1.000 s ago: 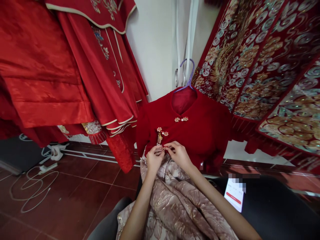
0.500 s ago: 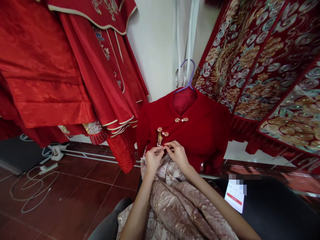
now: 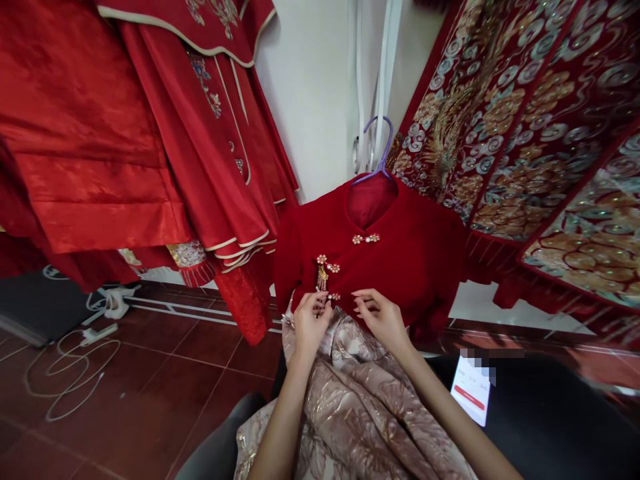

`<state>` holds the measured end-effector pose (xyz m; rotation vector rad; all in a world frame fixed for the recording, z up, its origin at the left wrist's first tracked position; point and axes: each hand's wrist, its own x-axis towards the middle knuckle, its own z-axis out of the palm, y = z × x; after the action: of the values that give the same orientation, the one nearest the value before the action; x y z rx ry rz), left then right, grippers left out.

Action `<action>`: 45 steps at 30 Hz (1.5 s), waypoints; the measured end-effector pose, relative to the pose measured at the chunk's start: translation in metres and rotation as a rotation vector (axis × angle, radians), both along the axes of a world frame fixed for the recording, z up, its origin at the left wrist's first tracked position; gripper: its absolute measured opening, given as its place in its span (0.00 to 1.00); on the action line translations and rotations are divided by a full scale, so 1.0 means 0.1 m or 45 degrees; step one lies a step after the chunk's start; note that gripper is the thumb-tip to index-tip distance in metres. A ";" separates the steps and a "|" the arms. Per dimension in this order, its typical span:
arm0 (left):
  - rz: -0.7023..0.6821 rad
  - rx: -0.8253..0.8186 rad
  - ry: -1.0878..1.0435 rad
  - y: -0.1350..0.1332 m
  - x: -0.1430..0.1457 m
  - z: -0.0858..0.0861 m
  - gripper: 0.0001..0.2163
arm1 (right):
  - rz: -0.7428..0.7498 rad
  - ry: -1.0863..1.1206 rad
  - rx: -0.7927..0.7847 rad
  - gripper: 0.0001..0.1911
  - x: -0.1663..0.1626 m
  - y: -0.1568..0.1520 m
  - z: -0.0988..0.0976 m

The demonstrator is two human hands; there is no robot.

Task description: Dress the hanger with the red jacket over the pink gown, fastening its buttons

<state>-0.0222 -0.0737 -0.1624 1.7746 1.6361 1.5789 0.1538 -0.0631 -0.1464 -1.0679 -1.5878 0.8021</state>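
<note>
A dark red jacket [image 3: 400, 247] with a stand collar hangs in front of me on a purple hanger [image 3: 383, 160]. Beaded flower fastenings run from its neck [image 3: 366, 239] down its left side in view, where a gold tassel [image 3: 322, 275] dangles. At the lowest flower fastening [image 3: 334, 297], my left hand [image 3: 310, 323] has thumb and fingers drawn together beside the tassel; what lies between them is hidden. A little to the right, my right hand [image 3: 383, 319] is off the fastening, thumb and forefinger apart and nothing visible between them. A shiny beige patterned fabric [image 3: 350, 400] spreads below both hands.
Red garments [image 3: 165, 133] hang at the left, and a heavily embroidered one [image 3: 525, 147] at the right. A lit phone [image 3: 470, 393] lies on a black surface [image 3: 555, 413]. White cables [image 3: 65, 373] and a power strip [image 3: 99, 333] are on the tiled floor.
My right hand has let go of the lowest fastening and moved right, uncovering its beaded flower. My left hand has stayed nearly in place beside it.
</note>
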 end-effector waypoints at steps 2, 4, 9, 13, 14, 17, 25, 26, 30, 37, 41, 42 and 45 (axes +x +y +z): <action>0.010 0.015 0.117 -0.01 0.01 0.01 0.09 | 0.038 -0.017 -0.004 0.12 0.02 -0.03 -0.01; 0.042 0.020 0.217 -0.01 0.01 0.02 0.09 | 0.126 -0.004 -0.012 0.14 0.00 -0.03 -0.04; -0.005 -0.005 0.216 0.02 -0.02 0.01 0.08 | 0.337 0.129 -0.063 0.21 -0.13 -0.02 -0.19; -0.070 -0.028 0.002 0.09 -0.06 -0.05 0.06 | 0.397 0.178 -0.070 0.23 -0.18 -0.04 -0.24; -0.088 -0.041 -0.081 0.11 -0.06 -0.07 0.07 | 0.404 0.183 -0.076 0.23 -0.18 -0.04 -0.23; -0.141 -0.075 -0.289 0.16 -0.08 -0.14 0.09 | 0.415 0.190 -0.091 0.23 -0.18 -0.05 -0.22; -0.149 -0.080 -0.377 0.12 -0.05 -0.09 0.11 | 0.411 0.232 -0.146 0.22 -0.17 -0.07 -0.16; -0.175 -0.096 -0.411 0.09 -0.04 -0.06 0.11 | 0.381 0.243 -0.146 0.21 -0.17 -0.07 -0.15; -0.432 -0.285 -0.539 -0.02 0.02 0.10 0.15 | 0.268 0.295 -0.141 0.15 -0.18 -0.09 -0.10; -0.292 -0.091 -0.737 0.16 0.06 0.38 0.15 | 0.275 0.508 -0.332 0.17 -0.09 -0.12 0.12; -0.263 -0.084 -0.949 0.36 0.06 0.52 0.18 | 0.324 0.569 -0.359 0.16 0.00 -0.16 0.27; -0.312 -0.121 -1.008 0.38 0.06 0.55 0.18 | 0.326 0.574 -0.348 0.16 0.02 -0.17 0.29; -0.441 -0.216 -1.178 0.39 0.10 0.62 0.16 | 0.336 0.562 -0.328 0.17 0.03 -0.18 0.32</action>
<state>-0.0123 -0.0345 -0.1000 0.9116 0.9168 1.6426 0.1570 -0.0810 -0.1143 -0.7906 -1.2798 1.3498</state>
